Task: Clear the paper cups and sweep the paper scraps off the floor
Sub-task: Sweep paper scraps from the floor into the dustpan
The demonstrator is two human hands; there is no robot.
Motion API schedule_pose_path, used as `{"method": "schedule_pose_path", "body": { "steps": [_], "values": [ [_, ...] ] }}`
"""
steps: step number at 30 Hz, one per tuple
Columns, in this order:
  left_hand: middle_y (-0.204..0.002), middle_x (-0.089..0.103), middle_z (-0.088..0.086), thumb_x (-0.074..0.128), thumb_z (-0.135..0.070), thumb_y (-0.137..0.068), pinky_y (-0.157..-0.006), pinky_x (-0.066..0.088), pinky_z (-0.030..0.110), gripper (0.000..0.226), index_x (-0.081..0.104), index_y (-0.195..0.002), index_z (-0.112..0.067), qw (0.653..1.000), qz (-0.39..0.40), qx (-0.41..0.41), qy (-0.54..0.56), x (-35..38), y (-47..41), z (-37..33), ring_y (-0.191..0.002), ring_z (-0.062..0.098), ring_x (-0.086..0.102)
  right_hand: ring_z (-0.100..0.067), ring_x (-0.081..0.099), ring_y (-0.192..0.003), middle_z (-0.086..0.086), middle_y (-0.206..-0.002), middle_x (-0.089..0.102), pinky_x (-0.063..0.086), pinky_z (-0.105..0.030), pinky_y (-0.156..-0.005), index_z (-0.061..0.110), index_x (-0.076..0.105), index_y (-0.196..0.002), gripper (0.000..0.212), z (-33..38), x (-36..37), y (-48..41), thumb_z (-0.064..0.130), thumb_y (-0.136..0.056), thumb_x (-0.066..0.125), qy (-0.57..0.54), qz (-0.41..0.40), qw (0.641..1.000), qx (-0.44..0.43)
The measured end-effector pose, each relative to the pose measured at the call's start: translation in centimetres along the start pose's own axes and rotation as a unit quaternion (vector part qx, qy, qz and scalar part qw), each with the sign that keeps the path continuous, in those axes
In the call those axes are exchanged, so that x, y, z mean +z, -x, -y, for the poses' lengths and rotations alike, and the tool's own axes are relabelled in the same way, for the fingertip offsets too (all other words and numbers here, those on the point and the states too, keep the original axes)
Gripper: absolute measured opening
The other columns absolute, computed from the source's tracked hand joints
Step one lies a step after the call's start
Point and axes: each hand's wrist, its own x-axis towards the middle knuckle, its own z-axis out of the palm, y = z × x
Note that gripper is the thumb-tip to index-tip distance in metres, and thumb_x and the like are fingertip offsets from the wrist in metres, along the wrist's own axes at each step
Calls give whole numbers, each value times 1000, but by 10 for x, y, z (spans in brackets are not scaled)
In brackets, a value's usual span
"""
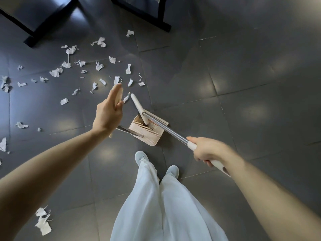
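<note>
Near the dustpan point(149, 136), right hand point(205, 151) grips broom handle point(166, 128); left hand point(107, 112) flat.

Right of the dustpan point(147, 136) the floor point(251, 110) lies bare, giving a hand free passage, while paper scraps point(56, 72) litter the tiles to the left and beyond. The metal pole point(166, 129) slants across above the dustpan, a second beige handle point(110, 134) rises just left of it, and black furniture legs point(33, 39) block the far edge.
</note>
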Motion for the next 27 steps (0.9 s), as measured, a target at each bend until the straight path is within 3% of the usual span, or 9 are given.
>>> {"method": "schedule_pose_path", "body": {
  "steps": [7,9,11,13,18,22,25,27],
  "values": [
    [-136,56,8,52,-11,-96,-89,35,17,57,36,-147,-32,994,-76,-59,43,-30,-2,13,-116,27,56,-27,52,-61,-15,-89,59,45,-32,-56,43,24,-147,83,36,-30,-18,2,-79,48,-76,-57,995,-27],
    [-136,56,5,52,-10,-96,-86,34,13,57,36,-147,-32,992,-96,-72,48,-43,-5,21,-108,21,58,-28,53,-61,-19,-88,65,46,-35,-58,38,28,-146,81,56,-42,-30,0,-77,48,-76,-65,994,-37],
    [-131,59,6,51,-11,-97,-82,37,16,56,36,-146,-34,988,-113,-90,47,-56,-10,29,-96,20,57,-30,56,-64,-20,-87,65,52,-40,-62,35,29,-145,81,78,-53,-39,-1,-75,49,-54,-77,995,-41],
    [-131,59,9,50,-13,-97,-81,38,19,56,35,-146,-34,984,-132,-107,49,-68,-21,39,-97,25,59,-31,56,-71,-19,-91,63,54,-41,-64,30,32,-143,78,101,-67,-48,-4,-74,49,-26,-94,994,-49],
    [-134,58,7,50,-9,-97,-76,31,8,56,36,-147,-31,982,-142,-121,39,-92,-55,59,-96,20,56,-30,51,-74,-16,-84,57,46,-33,-60,14,44,-125,53,147,-98,-70,-7,-76,46,30,-137,988,-58],
    [-132,60,9,52,-9,-96,-81,32,13,56,37,-146,-31,986,-109,-122,8,-102,-79,69,-107,31,59,-32,48,-78,-13,-78,49,32,-25,-48,13,40,-106,35,173,-122,-85,-8,-78,39,75,-155,984,-49],
    [-127,62,9,54,-8,-95,-80,32,12,56,39,-145,-30,984,-120,-129,0,-110,-104,75,-106,31,60,-33,47,-84,-14,-93,50,35,-27,-53,17,39,-112,37,193,-142,-106,-4,-82,37,108,-164,979,-48],
    [-125,63,9,55,-9,-94,-82,33,13,56,41,-144,-30,981,-132,-139,6,-115,-123,79,-106,30,60,-32,48,-83,-11,-89,49,34,-27,-51,17,40,-124,45,205,-150,-118,-3,-84,37,128,-152,979,-49]
  ]
}}
